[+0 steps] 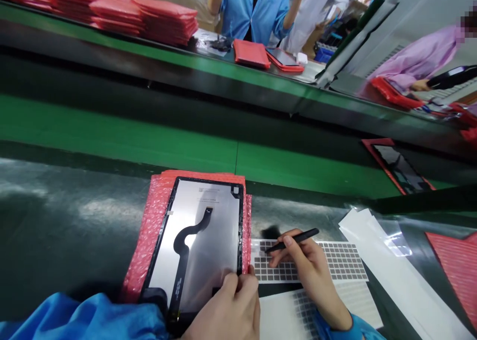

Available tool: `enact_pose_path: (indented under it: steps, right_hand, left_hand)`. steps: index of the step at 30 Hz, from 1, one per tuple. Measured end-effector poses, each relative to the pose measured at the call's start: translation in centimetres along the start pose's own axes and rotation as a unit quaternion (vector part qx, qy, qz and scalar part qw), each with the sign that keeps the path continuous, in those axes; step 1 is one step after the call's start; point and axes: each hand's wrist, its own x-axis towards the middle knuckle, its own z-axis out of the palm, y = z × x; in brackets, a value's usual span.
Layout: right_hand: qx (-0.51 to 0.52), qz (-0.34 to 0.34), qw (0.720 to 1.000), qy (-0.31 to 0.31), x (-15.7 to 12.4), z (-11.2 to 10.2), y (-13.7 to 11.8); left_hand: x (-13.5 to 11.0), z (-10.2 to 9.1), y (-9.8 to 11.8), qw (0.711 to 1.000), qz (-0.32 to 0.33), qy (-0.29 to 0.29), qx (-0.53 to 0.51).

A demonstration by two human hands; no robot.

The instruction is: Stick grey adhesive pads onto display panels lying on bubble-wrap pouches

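Centre of the counter (74, 220): a thin grey rectangular display panel (219, 220) lies back-up on a pink sheet of bubble wrap (149, 230), with a black flex ribbon (186, 243) snaking down its back. The left hand (227, 312) sits at the panel's near right corner, fingers curled over the edge and pinning it in place. Just right of the panel, the right hand (311, 273) is closed in a pen grip on a slim black pointed tool (292, 240), its tip down on a clear sheet of small grey square stickers (343, 260). Further right of the panel lie white backing strips (376, 245).

Beyond the panel runs a green conveyor belt (149, 136), and past that are stacks of red bubble bags (149, 17) and a co-worker in a blue coat (253, 7).

The panel looks light, stiff and easily cracked, and is probably best gripped by its dark border, away from the ribbon. The stickers look featherweight and tacky, something to lift by an edge with the tool tip.
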Motion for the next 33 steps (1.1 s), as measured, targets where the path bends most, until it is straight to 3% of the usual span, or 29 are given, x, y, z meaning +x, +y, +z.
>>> enact_pose_path:
  steps: [4, 8, 14, 33]
  right_hand:
    - [0.038, -0.031, 0.999, -0.001, 0.7, 1.1, -1.1]
    - [0.091, -0.055, 0.994, -0.039, 2.6, 3.3, -1.8]
    - [0.141, -0.048, 0.986, -0.071, 5.0, 5.1, -1.1]
    - [0.149, -0.023, 0.986, -0.064, 4.5, 5.2, -0.8]
  left_hand:
    - [0.0, 0.1, -0.4, 0.997, -0.018, 0.038, -0.063]
    - [-0.1, -0.6, -2.5, 0.979, -0.055, 0.106, -0.166]
    - [-1.0, -0.3, -4.8, 0.984, -0.145, 0.036, -0.092]
    - [-1.2, 0.1, -4.9, 0.988, -0.138, 0.043, -0.058]
